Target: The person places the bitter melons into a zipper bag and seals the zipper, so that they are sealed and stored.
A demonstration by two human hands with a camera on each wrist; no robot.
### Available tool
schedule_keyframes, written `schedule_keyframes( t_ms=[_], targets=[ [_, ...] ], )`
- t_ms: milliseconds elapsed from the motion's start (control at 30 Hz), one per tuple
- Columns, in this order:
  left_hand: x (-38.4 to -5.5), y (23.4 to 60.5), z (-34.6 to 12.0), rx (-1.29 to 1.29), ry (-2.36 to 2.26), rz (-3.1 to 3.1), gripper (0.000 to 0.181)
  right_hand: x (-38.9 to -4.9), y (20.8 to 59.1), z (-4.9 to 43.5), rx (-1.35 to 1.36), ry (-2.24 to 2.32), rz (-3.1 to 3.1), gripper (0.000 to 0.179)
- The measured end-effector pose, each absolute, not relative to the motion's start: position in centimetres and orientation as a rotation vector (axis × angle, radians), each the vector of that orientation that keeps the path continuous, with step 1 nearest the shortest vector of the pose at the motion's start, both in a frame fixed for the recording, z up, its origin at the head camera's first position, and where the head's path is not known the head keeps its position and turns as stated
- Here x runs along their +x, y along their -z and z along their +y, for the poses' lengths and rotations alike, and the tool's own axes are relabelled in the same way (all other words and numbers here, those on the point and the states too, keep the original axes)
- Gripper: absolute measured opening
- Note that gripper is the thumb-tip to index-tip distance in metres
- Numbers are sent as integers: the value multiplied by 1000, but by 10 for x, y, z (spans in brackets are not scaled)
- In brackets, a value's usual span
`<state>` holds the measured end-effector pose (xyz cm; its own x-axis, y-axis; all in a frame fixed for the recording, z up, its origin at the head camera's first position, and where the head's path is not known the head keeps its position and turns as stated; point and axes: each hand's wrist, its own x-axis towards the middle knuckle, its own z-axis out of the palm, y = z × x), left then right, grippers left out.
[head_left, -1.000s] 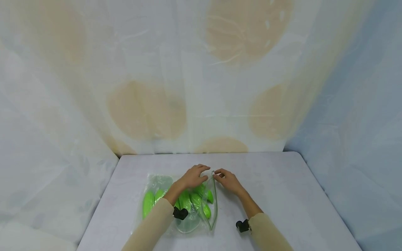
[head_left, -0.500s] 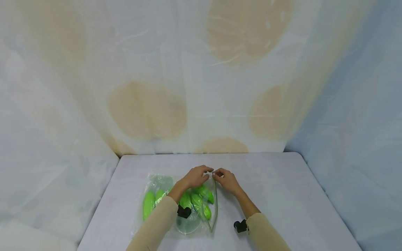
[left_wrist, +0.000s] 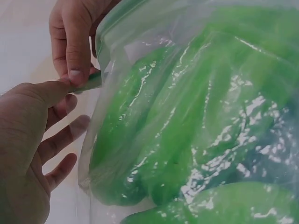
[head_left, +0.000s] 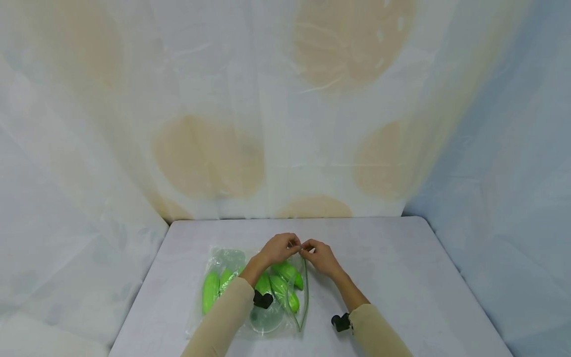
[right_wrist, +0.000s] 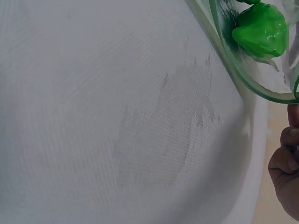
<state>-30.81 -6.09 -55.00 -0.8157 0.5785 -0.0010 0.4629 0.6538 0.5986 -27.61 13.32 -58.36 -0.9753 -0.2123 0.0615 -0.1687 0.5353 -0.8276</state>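
A clear zip bag (head_left: 232, 287) with several green cucumbers (head_left: 285, 290) inside lies flat on the pale table (head_left: 401, 277). Its green zip edge (head_left: 306, 292) runs along the bag's right side. My left hand (head_left: 292, 244) and right hand (head_left: 308, 249) meet at the far end of that edge, and each pinches it. In the left wrist view the right hand's fingers (left_wrist: 70, 51) and my left thumb (left_wrist: 49, 91) hold the green strip (left_wrist: 89, 84) beside the bagged cucumbers (left_wrist: 187, 140). In the right wrist view the curved zip edge (right_wrist: 233, 60) and one cucumber end (right_wrist: 259, 29) show.
A patterned cloth backdrop (head_left: 285, 109) hangs behind the table and wraps both sides. Bare tabletop (right_wrist: 117, 121) stretches to the right of the bag. Black wrist cameras (head_left: 341, 322) sit on both beige sleeves.
My left hand has slid right to the bag's far corner and closed its fingers on the zip edge. The right hand has shifted slightly left to meet it.
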Motion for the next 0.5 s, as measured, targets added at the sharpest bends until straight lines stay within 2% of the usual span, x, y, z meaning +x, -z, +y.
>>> schedule_keyframes(
  t_ms=[500],
  targets=[
    [-306,549,-61,875,-809,2783,7,-272,578,128,-383,1459,2725,12]
  ],
)
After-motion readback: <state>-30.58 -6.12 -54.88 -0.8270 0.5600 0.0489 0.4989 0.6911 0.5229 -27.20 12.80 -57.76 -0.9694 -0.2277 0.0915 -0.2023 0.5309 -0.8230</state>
